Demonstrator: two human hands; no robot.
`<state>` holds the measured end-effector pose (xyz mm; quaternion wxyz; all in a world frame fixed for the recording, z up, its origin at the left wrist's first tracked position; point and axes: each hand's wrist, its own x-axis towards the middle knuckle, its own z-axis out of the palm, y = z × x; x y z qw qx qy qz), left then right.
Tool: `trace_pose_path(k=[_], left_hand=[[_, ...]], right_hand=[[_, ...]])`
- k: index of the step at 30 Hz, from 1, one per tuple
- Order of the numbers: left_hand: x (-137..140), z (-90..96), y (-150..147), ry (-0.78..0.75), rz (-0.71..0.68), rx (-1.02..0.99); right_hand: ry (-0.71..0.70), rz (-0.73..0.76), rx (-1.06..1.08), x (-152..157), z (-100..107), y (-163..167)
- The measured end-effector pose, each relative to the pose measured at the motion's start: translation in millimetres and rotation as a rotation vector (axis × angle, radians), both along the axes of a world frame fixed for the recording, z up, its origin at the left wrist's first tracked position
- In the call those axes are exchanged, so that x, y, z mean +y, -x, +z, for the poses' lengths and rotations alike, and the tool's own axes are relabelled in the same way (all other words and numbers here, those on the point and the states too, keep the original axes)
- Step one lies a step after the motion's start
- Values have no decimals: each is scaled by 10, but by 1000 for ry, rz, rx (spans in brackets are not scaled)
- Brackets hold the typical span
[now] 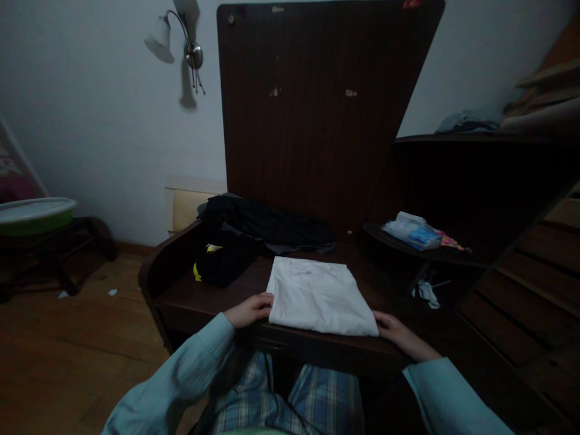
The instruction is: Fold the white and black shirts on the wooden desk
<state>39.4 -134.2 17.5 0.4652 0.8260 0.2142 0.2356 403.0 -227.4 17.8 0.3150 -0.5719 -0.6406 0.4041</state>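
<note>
Lying at lower centre of the frame, on a dark worktop (188,297): one folded white shirt (319,299), presumably light, soft, easily creased. Left hand (252,309) and right hand (393,330): loosely curled at opposite side edges; whether pinching, I cannot tell. Suggested hold: beneath both sides.

one garment (321,297) is lying at the front edge of one desk (194,296), one left hand (249,310) and one right hand (399,333) are touching it, one lamp (161,43) is hanging.
</note>
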Motion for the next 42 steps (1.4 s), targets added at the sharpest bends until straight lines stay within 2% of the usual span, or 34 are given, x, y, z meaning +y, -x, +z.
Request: trace_pose_path(k=[6,10,15,19,24,26,30,34,37,39,42], left_hand=[[44,-69,22,303,164,-142],[51,-72,32,377,245,-222],[3,-47,53,312,302,-263],[-101,-47,94,162,314,-225],[-191,-74,152,81,398,-196],[-193,-70,167,53,388,-152],[-205,-23,166,0,314,-54],[-241,34,102,10,294,-25],[-249,52,22,104,338,-22],[-243,53,-28,243,369,-75],[-234,55,-80,479,332,-187]], right_hand=[[4,-86,117,-17,-16,-1],[-45,-161,229,-18,-87,-45],[-112,-228,299,-28,-124,-69],[-118,-242,233,-52,-101,-69],[-138,-286,132,-102,-86,-85],[-143,-286,106,-127,-71,-84],[-83,-197,27,-174,-28,-81],[-55,-196,64,-182,7,-34],[-30,-205,40,-174,36,57],[-31,-214,36,-173,52,112],[-40,-217,72,-169,54,139]])
